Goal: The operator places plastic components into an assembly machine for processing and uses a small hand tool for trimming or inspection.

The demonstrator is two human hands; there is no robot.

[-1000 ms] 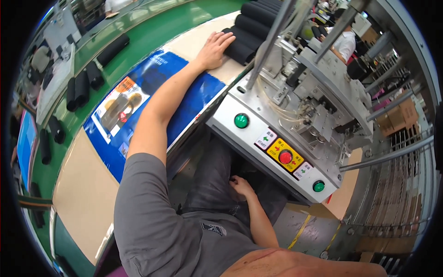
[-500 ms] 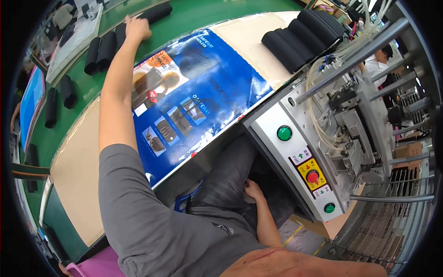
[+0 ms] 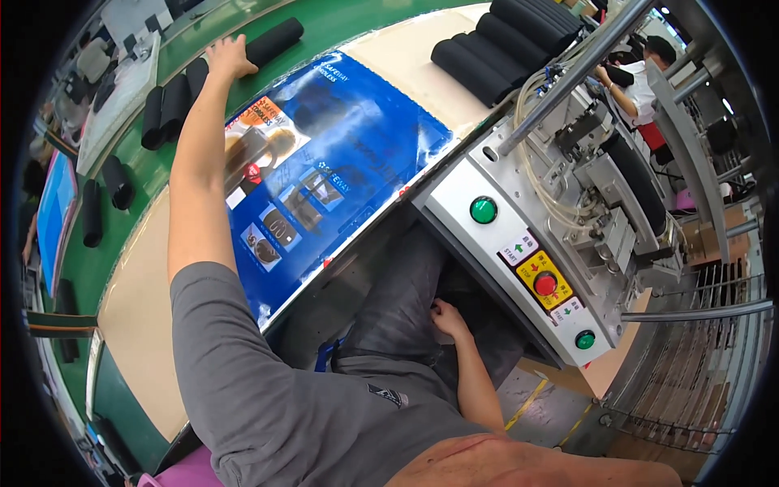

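Observation:
My left arm reaches far over a green conveyor belt [image 3: 191, 36]. My left hand [image 3: 230, 58] has its fingers spread, beside a black foam-like tube [image 3: 274, 44]. Whether the fingertips touch it I cannot tell. Just left of that hand, more black tubes [image 3: 176, 104] lie side by side on the belt. My right hand [image 3: 448, 319] rests on my thigh with the fingers curled in, and nothing shows in it. A row of similar black tubes [image 3: 475, 65] lies on the beige tabletop [image 3: 406, 45] at the far right.
A glossy blue printed sheet [image 3: 381, 154] covers the table before me. At right stands a metal machine with a panel of green buttons [image 3: 484, 210] and a red button [image 3: 545, 283], plus a curved black part [image 3: 637, 183]. Beyond it a person in white [image 3: 645, 89] holds something black.
The view has shifted a little, so the table and machine sit further left. My left hand stays over the belt, its fingers now more spread. My right hand rests as before.

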